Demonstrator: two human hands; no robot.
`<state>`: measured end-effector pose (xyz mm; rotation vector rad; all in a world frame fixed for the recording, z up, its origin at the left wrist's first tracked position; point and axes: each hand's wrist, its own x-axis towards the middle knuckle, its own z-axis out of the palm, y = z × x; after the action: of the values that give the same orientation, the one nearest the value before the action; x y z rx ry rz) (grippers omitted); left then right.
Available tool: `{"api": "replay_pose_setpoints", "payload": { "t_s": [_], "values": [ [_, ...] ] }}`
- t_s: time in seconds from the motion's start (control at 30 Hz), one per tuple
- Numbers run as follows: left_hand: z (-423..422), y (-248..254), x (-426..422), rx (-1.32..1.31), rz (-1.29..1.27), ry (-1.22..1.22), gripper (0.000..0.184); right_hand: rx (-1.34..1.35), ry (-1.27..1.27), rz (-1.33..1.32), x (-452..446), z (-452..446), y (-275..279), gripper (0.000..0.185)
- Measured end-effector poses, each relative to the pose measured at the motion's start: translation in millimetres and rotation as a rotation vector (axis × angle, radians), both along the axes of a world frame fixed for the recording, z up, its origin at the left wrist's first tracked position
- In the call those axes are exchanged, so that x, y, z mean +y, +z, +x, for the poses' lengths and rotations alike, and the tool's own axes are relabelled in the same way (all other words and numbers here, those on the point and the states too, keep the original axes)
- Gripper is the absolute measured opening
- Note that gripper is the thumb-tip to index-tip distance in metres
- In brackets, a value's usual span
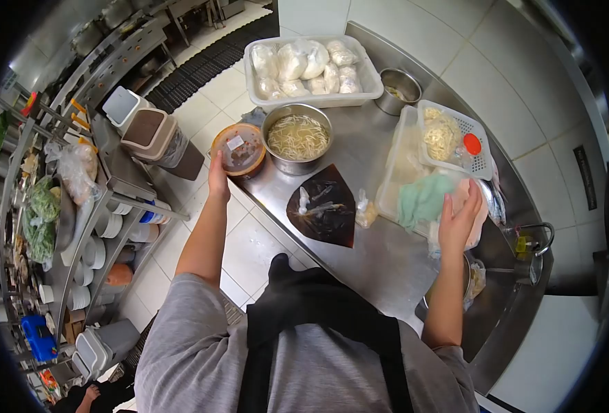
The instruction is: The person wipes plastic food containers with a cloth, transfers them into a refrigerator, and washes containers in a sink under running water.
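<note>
At the table's left edge my left hand is pressed to the side of a round tub with a clear lid, a white label and reddish-brown contents. Some of its fingers are hidden by the tub. My right hand is raised over the table's right side, fingers stretched out and holding nothing, beside a green cloth. Between the hands stand a metal pot of bean sprouts in liquid and a knotted plastic bag of dark liquid. A small tied bag lies beside it.
A white bin of wrapped white bundles stands at the back, near a small metal pot. A perforated basket with noodle-like food sits right, above a translucent tray. A sink tap is far right. Shelves with bowls stand left.
</note>
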<state>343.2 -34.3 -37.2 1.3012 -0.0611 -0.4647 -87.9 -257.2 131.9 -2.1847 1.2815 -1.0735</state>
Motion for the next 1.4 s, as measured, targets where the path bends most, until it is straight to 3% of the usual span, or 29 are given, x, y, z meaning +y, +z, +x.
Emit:
{"api": "replay_pose_setpoints", "payload": {
  "t_s": [0.03, 0.13, 0.23, 0.3, 0.33, 0.4, 0.57, 0.63, 0.7, 0.77, 0.87, 0.97, 1.0, 1.1, 1.27, 1.4],
  "values": [
    [7.5, -10.7, 3.3, -0.049, -0.016, -0.075, 0.05, 0.12, -0.062, -0.407, 14.0, 14.6, -2.5, 0.04],
    [9.0, -8.9, 3.9, -0.032, -0.089, -0.066, 0.046, -0.116, 0.274, 0.151, 53.6, 53.2, -50.7, 0.04],
    [5.9, -8.9, -0.1, -0.032, -0.153, -0.055, 0.043, -0.032, 0.619, 0.604, 101.6, 128.3, -67.6, 0.036],
    [1.5, -8.5, -5.4, 0.048, -0.326, 0.027, 0.041, -0.054, 0.733, 0.672, 115.9, 172.0, -97.1, 0.037],
    [-1.5, -1.7, -8.2, 0.102, -0.331, 0.054, 0.041, -0.006, 0.733, 0.667, 120.3, 194.7, -109.5, 0.038],
    [-0.6, -1.7, -11.7, 0.129, -0.363, 0.066, 0.041, -0.013, 0.716, 0.92, 122.2, 235.7, -143.3, 0.05],
    [-1.4, 3.9, -6.7, 0.162, -0.43, 0.023, 0.04, -0.25, 0.516, 1.258, 135.3, 303.5, -150.8, 0.074],
    [-3.5, 9.2, -5.0, 0.153, -0.409, 0.012, 0.041, -0.305, 0.577, 1.229, 143.5, 313.2, -153.6, 0.076],
    [-3.8, 9.7, -0.6, 0.142, -0.389, -0.005, 0.041, -0.315, 0.593, 1.0, 152.1, 320.4, -159.3, 0.068],
    [-5.3, 9.1, 7.1, 0.181, -0.436, -0.036, 0.04, -0.395, 0.537, 1.135, 164.7, 318.9, -160.4, 0.066],
    [-15.4, 31.2, 19.4, 0.181, -0.383, -0.085, 0.041, -0.55, 0.585, 0.781, 182.9, 315.5, -169.8, 0.065],
    [-22.7, 39.0, 40.2, 0.207, -0.401, -0.222, 0.043, -0.472, 0.629, 0.734, 193.9, 281.0, -134.3, 0.061],
    [-30.4, 46.0, 45.5, 0.207, -0.362, -0.24, 0.044, -0.463, 0.604, 0.717, 197.9, 268.2, -123.1, 0.052],
    [-59.0, 74.6, 54.1, 0.26, -0.305, -0.296, 0.046, -0.484, 0.569, 0.694, 202.1, 227.5, -119.3, 0.044],
    [-117.7, 87.3, 55.8, 0.411, -0.343, -0.507, 0.046, -0.504, 0.448, 0.869, 189.5, 150.3, -104.9, 0.025],
    [-172.1, 87.3, 38.7, 0.491, -0.269, -0.668, 0.046, -0.517, 0.359, 0.692, 181.6, 85.0, -105.6, 0.034]
  ]
}}
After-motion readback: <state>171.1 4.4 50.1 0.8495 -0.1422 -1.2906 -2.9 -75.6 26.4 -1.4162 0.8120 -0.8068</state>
